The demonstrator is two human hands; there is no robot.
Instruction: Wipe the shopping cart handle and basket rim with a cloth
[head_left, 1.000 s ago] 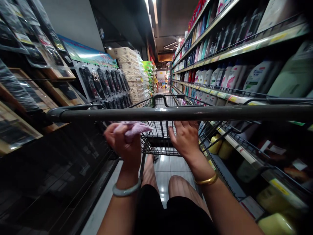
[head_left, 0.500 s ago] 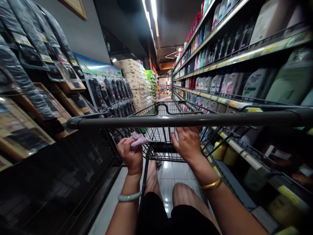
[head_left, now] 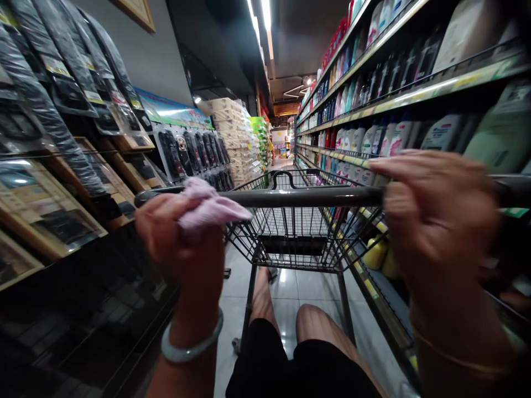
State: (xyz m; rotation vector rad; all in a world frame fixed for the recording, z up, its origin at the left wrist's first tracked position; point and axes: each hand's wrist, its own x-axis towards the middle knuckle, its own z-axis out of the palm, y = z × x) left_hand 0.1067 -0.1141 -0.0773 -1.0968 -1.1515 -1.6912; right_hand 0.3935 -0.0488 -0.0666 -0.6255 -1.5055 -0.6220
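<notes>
Lilac cloth (head_left: 211, 211) — bunched, in left fingers (head_left: 165, 208), tip jutting out

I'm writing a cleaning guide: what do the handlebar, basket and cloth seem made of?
Handlebar: dark grey, likely coated metal or plastic, glossy with reflections. Basket: probably coated metal, given its thin, dark crossing wires. Cloth: soft, matte, pale purple fabric, crumpled in the left hand; fibre unclear.

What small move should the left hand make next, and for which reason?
Perhaps press the lilac cloth lightly against the cart handle. The left hand already grips it, and it overlaps the handle in this view, though whether they touch is unclear; the right hand is blurred.
</notes>
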